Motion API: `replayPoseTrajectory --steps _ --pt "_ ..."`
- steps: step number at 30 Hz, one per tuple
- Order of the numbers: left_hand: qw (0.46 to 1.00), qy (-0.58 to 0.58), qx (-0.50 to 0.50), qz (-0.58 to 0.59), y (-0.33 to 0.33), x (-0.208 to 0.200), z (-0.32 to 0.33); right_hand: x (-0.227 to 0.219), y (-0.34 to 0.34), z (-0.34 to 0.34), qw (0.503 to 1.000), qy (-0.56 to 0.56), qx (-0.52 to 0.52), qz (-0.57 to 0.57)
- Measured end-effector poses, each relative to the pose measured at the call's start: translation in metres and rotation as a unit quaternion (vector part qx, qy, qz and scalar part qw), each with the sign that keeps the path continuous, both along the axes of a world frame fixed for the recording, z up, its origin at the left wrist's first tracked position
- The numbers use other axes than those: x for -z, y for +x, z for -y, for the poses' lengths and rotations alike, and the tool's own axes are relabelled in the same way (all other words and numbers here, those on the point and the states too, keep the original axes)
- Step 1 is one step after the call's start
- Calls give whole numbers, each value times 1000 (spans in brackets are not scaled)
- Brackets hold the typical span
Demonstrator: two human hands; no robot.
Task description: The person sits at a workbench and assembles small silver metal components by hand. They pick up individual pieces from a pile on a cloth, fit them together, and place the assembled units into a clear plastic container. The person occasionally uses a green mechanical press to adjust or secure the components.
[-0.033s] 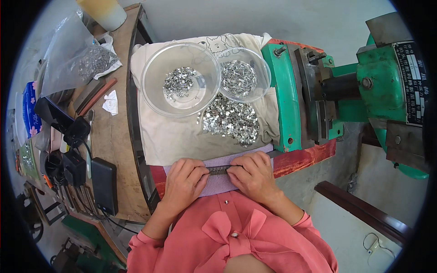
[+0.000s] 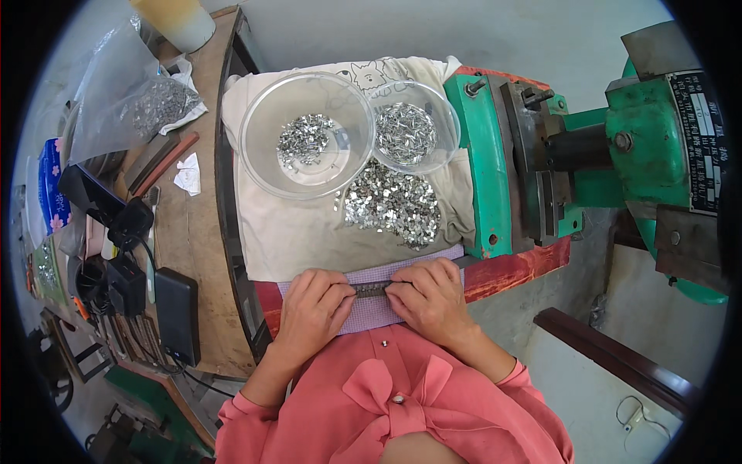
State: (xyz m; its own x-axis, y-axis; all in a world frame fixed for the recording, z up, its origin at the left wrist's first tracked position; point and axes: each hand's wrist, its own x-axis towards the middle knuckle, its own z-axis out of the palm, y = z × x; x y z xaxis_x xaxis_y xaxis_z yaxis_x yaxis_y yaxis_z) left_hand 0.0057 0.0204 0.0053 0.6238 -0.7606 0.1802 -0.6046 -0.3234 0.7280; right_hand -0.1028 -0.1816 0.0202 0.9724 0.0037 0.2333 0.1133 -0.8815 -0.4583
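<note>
Between my two hands lies a short dark metal bar (image 2: pixel 371 290) with small shiny bits along it, over a purple checked cloth (image 2: pixel 367 317). My left hand (image 2: pixel 317 303) pinches the bar's left end, and my right hand (image 2: pixel 429 298) pinches its right end. The fingers hide both ends. Just beyond, a heap of small flat silvery metal pieces (image 2: pixel 394 205) is spread on a beige cloth (image 2: pixel 278 240). Behind it stand a large clear round tub (image 2: pixel 251 158), partly filled with metal bits, and a smaller clear tub (image 2: pixel 454 135) of thin metal pins.
A green press machine (image 2: pixel 649 139) stands at the right, its base (image 2: pixel 491 201) beside the cloth. To the left, a wooden table (image 2: pixel 205 255) carries a black power bank (image 2: pixel 178 317), cables, hand tools and a plastic bag (image 2: pixel 116 85) of grey pieces.
</note>
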Motion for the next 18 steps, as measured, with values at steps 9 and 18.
replayPoseTrajectory --steps 9,18 --pt "1000 10 5 13 0 -1 -1 -2 1 -3 1000 9 10 2" --pt "997 8 24 76 -2 2 4 1 7 -12 1000 -9 -18 9"
